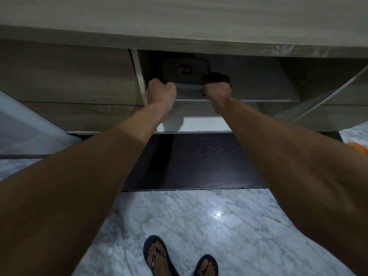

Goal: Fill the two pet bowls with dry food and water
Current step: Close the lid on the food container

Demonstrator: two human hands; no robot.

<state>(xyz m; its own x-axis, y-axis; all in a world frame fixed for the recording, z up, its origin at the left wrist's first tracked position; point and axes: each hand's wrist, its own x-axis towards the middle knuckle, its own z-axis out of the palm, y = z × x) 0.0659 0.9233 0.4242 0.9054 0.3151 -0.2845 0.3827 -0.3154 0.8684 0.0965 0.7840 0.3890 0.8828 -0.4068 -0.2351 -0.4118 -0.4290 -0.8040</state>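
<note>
A dark lidded plastic container (185,73) with a red label sits on a shelf inside an open lower cabinet. My left hand (162,90) grips its left side and my right hand (217,89) grips its right side, fingers curled round the edges. The container's lower body is hidden behind my hands and in shadow. No pet bowls are in view.
The countertop edge (179,42) overhangs the cabinet. One cabinet door (326,96) swings open at the right; a pale panel (29,124) angles out at the left. A dark toe-kick board (189,162) lies below. My sandalled feet (179,257) stand on marble floor. Something orange (357,149) shows at the right edge.
</note>
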